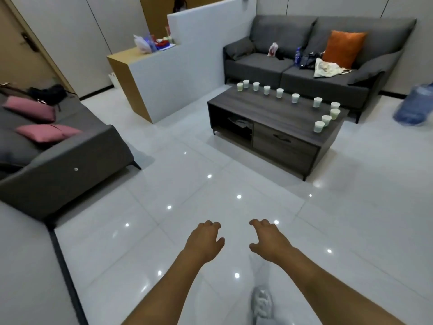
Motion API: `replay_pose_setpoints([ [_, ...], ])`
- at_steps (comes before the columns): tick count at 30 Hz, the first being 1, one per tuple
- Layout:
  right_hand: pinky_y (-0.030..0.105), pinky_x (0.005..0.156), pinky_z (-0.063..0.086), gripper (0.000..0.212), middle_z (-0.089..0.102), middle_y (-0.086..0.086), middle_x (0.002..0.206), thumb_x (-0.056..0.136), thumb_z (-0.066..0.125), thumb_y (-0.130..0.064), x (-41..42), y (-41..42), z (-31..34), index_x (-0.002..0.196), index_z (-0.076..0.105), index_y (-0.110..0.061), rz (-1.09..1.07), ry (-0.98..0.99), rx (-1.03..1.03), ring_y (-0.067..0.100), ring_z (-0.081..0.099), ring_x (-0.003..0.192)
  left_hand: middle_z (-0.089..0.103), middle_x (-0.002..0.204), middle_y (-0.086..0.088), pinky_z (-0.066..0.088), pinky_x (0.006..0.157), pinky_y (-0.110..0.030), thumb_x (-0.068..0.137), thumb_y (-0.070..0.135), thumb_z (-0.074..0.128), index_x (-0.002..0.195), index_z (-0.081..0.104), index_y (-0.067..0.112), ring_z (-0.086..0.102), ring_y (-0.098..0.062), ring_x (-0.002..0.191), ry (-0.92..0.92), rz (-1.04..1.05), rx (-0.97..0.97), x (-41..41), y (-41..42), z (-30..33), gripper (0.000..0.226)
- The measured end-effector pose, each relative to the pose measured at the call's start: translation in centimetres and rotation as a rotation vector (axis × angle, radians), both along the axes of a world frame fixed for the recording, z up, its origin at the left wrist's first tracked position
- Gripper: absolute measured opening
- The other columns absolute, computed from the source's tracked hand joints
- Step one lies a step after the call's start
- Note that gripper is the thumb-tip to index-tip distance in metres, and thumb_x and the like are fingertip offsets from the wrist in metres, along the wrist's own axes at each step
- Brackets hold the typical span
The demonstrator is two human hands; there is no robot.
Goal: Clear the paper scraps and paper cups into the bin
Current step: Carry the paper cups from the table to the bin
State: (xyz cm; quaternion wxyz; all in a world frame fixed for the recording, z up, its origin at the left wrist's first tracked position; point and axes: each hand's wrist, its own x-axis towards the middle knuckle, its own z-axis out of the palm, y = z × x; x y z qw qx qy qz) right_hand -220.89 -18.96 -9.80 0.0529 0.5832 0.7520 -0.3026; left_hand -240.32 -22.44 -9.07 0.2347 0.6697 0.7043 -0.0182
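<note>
Several white paper cups [279,92] stand upright in a row along the far and right edges of a dark wooden coffee table [269,109]. Crumpled paper [240,123] lies in the table's open left shelf. No bin is in view. My left hand [205,239] and my right hand [267,238] reach forward over the white tiled floor, well short of the table. Their fingers hang loosely curled and hold nothing.
A grey sofa [304,73] with an orange cushion, a bottle and bags stands behind the table. Another grey sofa [61,160] with pink cushions is at the left. A white and wood counter [164,73] stands at the back. A large water jug [414,106] sits far right.
</note>
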Motion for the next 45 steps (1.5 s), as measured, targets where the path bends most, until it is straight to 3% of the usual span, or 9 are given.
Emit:
replay_pose_setpoints([
  [16, 0.033, 0.092, 0.045, 0.066, 0.038, 0.004, 0.14, 0.089, 0.058, -0.029, -7.2, 34.2, -0.8, 0.147, 0.026, -0.024, 0.12, -0.003, -0.025, 0.024, 0.039, 0.125, 0.045, 0.137, -0.004, 0.039, 0.1, -0.035, 0.096, 0.037, 0.045, 0.14, 0.039, 0.017, 0.04, -0.022, 0.127, -0.02, 0.15, -0.065, -6.4, 31.5, -0.8, 0.049],
  [26, 0.035, 0.093, 0.047, 0.066, 0.04, 0.005, 0.138, 0.089, 0.059, -0.028, -17.1, 54.2, -3.2, 0.147, 0.027, -0.023, 0.152, -0.014, -0.057, 0.025, 0.04, 0.124, 0.046, 0.135, -0.004, 0.041, 0.098, -0.033, 0.095, 0.037, 0.047, 0.138, 0.042, 0.017, 0.04, -0.022, 0.127, -0.048, 0.244, -0.07, -17.3, 51.2, -3.6, 0.048],
  [41, 0.034, 0.087, 0.049, 0.064, 0.04, 0.004, 0.136, 0.088, 0.058, -0.024, -30.4, 86.7, -3.7, 0.145, 0.028, -0.022, 0.107, -0.024, -0.097, 0.024, 0.041, 0.122, 0.047, 0.134, -0.005, 0.042, 0.094, -0.033, 0.095, 0.038, 0.046, 0.138, 0.04, 0.017, 0.04, -0.022, 0.126, -0.051, 0.209, -0.092, -30.5, 84.2, -4.0, 0.048],
  [45, 0.037, 0.094, 0.047, 0.065, 0.04, 0.007, 0.138, 0.088, 0.06, -0.025, -33.0, 97.1, -4.5, 0.145, 0.029, -0.021, 0.113, -0.01, -0.083, 0.026, 0.041, 0.124, 0.046, 0.134, -0.004, 0.042, 0.095, -0.032, 0.096, 0.038, 0.046, 0.138, 0.04, 0.017, 0.04, -0.022, 0.126, -0.039, 0.206, -0.084, -33.0, 94.5, -4.7, 0.047],
])
